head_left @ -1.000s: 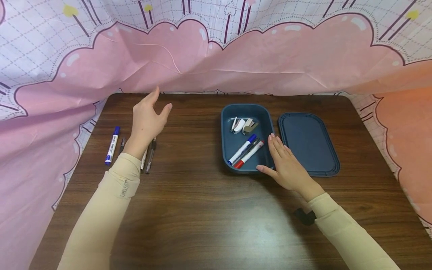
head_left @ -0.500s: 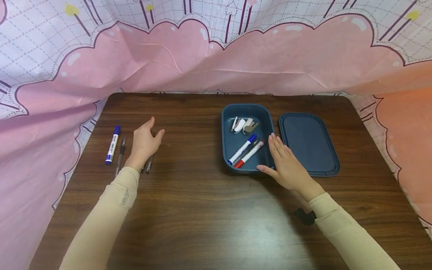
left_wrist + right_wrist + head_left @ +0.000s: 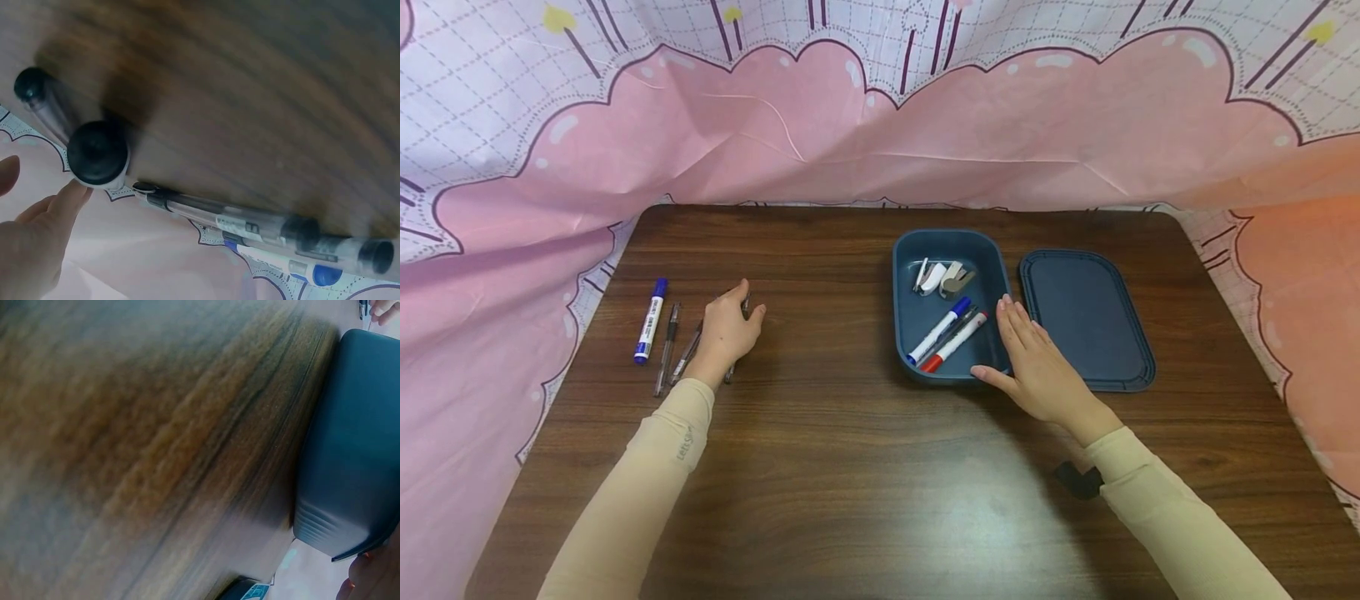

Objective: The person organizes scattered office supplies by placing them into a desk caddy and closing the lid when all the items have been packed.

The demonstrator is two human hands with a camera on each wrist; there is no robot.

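Observation:
At the table's left my left hand [image 3: 725, 333] reaches down over the pens, thumb and forefinger apart. Close to its fingers in the left wrist view is a white marker with a black end [image 3: 98, 153]; contact is unclear. The hand hides this marker in the head view. Beside the hand lie a clear pen [image 3: 737, 362], another clear pen [image 3: 687, 354], a dark-gripped pen [image 3: 667, 348] and a blue-capped whiteboard marker [image 3: 651, 322]. My right hand [image 3: 1045, 375] rests with straight fingers against the right side of a dark blue box [image 3: 917, 379].
Inside the box lie a blue marker [image 3: 938, 332], a red marker [image 3: 953, 342], a dark pen or marker between them, and small white and grey stapler-like items [image 3: 932, 278]. A matching lid [image 3: 1086, 317] lies right of the box. A pink patterned cloth [image 3: 880, 158] hangs behind the table.
My left hand has come down and nearer, over the pens, its spread narrowing. Pens to its left that it covered now show. The right hand and box have stayed still.

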